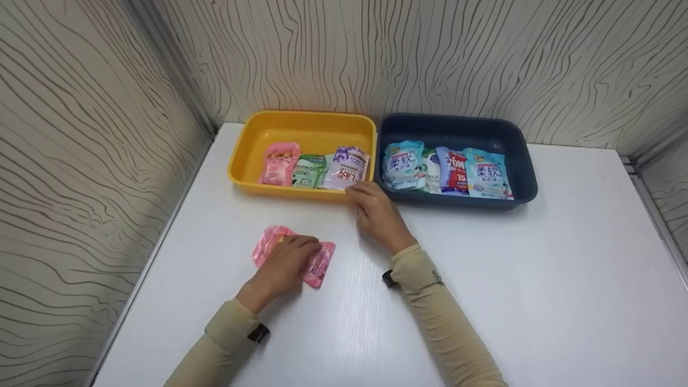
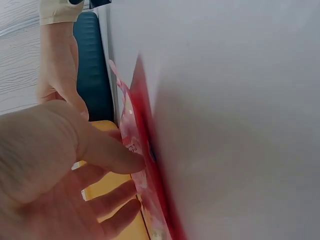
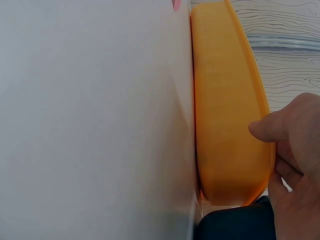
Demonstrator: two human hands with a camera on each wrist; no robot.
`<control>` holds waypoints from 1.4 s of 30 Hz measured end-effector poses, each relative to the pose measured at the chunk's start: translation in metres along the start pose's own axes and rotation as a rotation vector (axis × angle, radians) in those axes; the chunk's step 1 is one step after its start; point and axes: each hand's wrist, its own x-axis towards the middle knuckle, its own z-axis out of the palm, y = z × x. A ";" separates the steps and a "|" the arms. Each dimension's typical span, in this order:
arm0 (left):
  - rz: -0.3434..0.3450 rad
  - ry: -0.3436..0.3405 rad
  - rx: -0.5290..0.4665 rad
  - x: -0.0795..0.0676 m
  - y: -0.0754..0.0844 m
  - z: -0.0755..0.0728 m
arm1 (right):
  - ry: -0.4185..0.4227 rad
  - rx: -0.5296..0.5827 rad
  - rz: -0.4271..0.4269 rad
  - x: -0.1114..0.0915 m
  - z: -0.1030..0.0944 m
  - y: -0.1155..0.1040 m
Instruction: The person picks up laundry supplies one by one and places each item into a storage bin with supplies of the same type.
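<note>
On the white table lies a pink pouch (image 1: 321,264) with a pinched-in middle, its ends showing on both sides of my left hand (image 1: 287,263). The left thumb and fingertips grip its middle from above, as the left wrist view shows. My right hand (image 1: 379,212) pinches the front rim of the yellow bin (image 1: 301,192) near its right corner, with the thumb (image 3: 265,129) on the outer wall and the fingers over the rim. Right behind those fingers, inside the bin, leans a white-and-purple pouch (image 1: 346,169). A green pouch (image 1: 310,171) and another pink pouch (image 1: 280,165) sit beside it.
A dark blue bin (image 1: 462,201) stands against the yellow one on the right. It holds light blue pouches (image 1: 488,174), a purple-and-red pouch (image 1: 454,172) and a green-and-white pouch (image 1: 431,171). A patterned wall (image 1: 430,59) rises behind both bins, another at the left.
</note>
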 end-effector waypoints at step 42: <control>-0.645 0.209 -0.143 -0.015 0.006 0.010 | -0.017 -0.006 0.023 -0.001 0.001 0.000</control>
